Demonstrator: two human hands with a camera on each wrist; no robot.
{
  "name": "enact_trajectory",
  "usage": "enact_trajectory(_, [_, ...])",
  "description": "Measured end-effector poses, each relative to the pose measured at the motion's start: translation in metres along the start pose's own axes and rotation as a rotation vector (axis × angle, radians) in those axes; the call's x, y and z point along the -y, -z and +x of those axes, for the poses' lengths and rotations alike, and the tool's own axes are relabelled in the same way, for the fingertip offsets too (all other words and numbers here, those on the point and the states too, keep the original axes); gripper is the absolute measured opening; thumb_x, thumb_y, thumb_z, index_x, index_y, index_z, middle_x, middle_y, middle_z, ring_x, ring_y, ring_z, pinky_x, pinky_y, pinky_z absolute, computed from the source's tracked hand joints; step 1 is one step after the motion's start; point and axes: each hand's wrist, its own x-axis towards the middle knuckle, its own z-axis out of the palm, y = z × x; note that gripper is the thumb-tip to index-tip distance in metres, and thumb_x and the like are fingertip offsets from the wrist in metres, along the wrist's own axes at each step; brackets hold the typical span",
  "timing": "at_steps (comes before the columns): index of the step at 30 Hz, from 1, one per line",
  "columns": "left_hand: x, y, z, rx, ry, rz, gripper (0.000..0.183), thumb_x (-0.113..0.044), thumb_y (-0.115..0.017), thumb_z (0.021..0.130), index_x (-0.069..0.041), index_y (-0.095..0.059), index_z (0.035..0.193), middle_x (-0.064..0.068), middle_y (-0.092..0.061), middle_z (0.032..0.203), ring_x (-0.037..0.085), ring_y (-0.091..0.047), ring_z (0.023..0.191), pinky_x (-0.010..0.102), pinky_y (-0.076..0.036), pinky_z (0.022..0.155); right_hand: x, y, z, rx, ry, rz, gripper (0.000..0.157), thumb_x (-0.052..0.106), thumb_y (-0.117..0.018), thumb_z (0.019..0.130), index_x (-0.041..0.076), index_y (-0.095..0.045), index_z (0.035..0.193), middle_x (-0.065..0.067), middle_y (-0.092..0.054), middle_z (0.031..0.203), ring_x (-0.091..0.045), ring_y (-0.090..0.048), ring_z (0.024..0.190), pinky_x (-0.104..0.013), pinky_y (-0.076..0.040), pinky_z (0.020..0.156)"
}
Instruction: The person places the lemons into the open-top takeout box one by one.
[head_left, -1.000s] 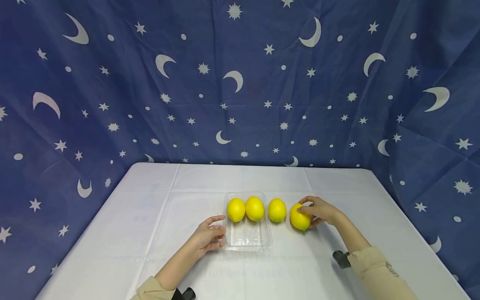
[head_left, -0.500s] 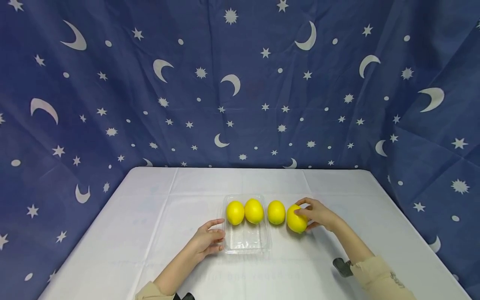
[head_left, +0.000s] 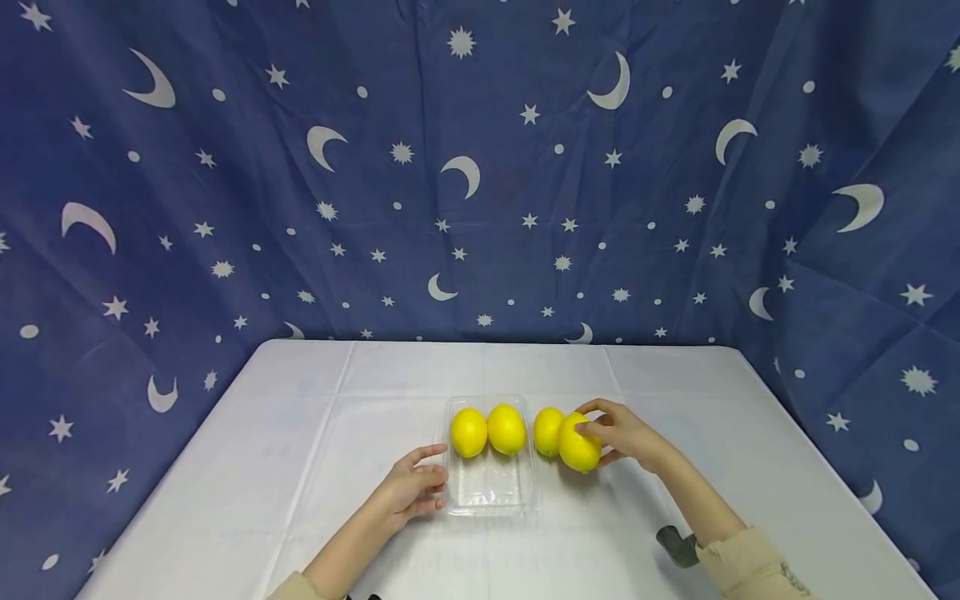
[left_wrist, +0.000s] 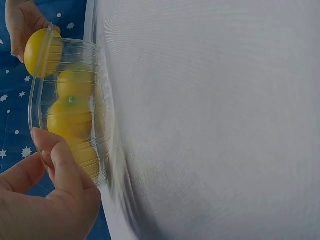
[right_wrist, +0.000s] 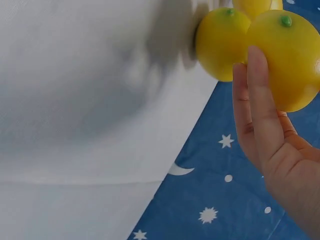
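My right hand grips a yellow lemon with its fingers and thumb, to the right of a clear plastic container. The held lemon is raised off the cloth and overlaps another lemon standing just outside the container's right wall. Inside the container, two more lemons sit side by side at the far end. At the container's left side, my left hand holds the rim between thumb and fingers; the left wrist view shows its fingertips right at that rim.
A white cloth covers the table. Behind it and along both sides hangs a blue curtain with moons and stars. A dark wrist-worn device juts out under the right sleeve.
My right hand has carried its lemon leftward, from beside the loose lemon to partly in front of it. The left hand keeps its place at the container. The head view has tilted up slightly.
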Motion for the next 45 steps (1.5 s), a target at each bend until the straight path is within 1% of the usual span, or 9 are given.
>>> enact_trajectory(5, [0.000, 0.001, -0.002, 0.015, -0.008, 0.006, 0.053, -0.001, -0.054, 0.091, -0.002, -0.034, 0.140, 0.000, -0.053, 0.087, 0.013, -0.051, 0.077, 0.019, -0.052, 0.062, 0.007, -0.007, -0.002, 0.005, 0.036, 0.013, 0.044, 0.022, -0.061, 0.089, 0.000, -0.049, 0.126, -0.020, -0.055, 0.111, -0.024, -0.058, 0.089, -0.039, -0.060, 0.066])
enact_trajectory(8, [0.000, 0.002, -0.002, 0.023, -0.012, 0.006, 0.054, -0.001, -0.054, 0.091, -0.002, -0.033, 0.140, 0.000, -0.053, 0.087, 0.013, -0.051, 0.077, 0.018, -0.052, 0.063, 0.011, -0.011, -0.002, 0.020, 0.069, 0.029, 0.044, 0.022, -0.062, 0.090, 0.000, -0.049, 0.126, -0.019, -0.054, 0.107, -0.023, -0.058, 0.084, -0.039, -0.060, 0.065])
enact_trajectory(12, [0.001, 0.002, -0.003, 0.037, -0.013, 0.004, 0.055, -0.001, -0.054, 0.091, -0.002, -0.032, 0.141, -0.001, -0.053, 0.086, 0.012, -0.051, 0.077, 0.018, -0.052, 0.063, 0.016, -0.017, -0.002, 0.032, 0.083, 0.036, 0.044, 0.022, -0.062, 0.090, 0.000, -0.049, 0.126, -0.017, -0.055, 0.103, -0.021, -0.058, 0.079, -0.038, -0.060, 0.064])
enact_trajectory(22, [0.001, 0.002, -0.001, 0.025, -0.016, -0.002, 0.053, -0.001, -0.054, 0.091, -0.002, -0.033, 0.140, -0.001, -0.053, 0.086, 0.013, -0.051, 0.076, 0.018, -0.052, 0.063, 0.028, -0.030, -0.004, 0.064, 0.137, 0.029, 0.043, 0.021, -0.062, 0.089, 0.000, -0.051, 0.125, -0.015, -0.053, 0.101, -0.020, -0.056, 0.080, -0.037, -0.060, 0.062])
enact_trajectory(31, [0.004, 0.002, 0.000, 0.026, -0.019, -0.022, 0.054, -0.001, -0.054, 0.091, -0.002, -0.033, 0.141, -0.001, -0.053, 0.085, 0.012, -0.051, 0.075, 0.018, -0.052, 0.062, 0.035, -0.049, -0.002, 0.074, 0.156, 0.028, 0.041, 0.021, -0.063, 0.089, 0.003, -0.053, 0.124, -0.013, -0.051, 0.099, -0.020, -0.055, 0.079, -0.035, -0.060, 0.061])
enact_trajectory(39, [0.003, 0.002, -0.001, 0.039, -0.028, -0.019, 0.054, -0.001, -0.054, 0.091, -0.003, -0.032, 0.141, -0.002, -0.053, 0.086, 0.012, -0.051, 0.076, 0.018, -0.052, 0.064, 0.042, -0.058, 0.000, 0.092, 0.175, 0.040, 0.042, 0.021, -0.065, 0.088, 0.003, -0.052, 0.124, -0.014, -0.052, 0.100, -0.019, -0.056, 0.080, -0.036, -0.060, 0.061])
enact_trajectory(45, [0.003, 0.002, -0.001, 0.036, -0.029, -0.018, 0.054, -0.001, -0.054, 0.091, -0.002, -0.032, 0.141, -0.002, -0.053, 0.085, 0.012, -0.051, 0.076, 0.019, -0.052, 0.065, 0.044, -0.069, 0.003, 0.112, 0.190, 0.054, 0.041, 0.021, -0.066, 0.088, 0.003, -0.053, 0.122, -0.014, -0.052, 0.099, -0.019, -0.056, 0.079, -0.038, -0.060, 0.061])
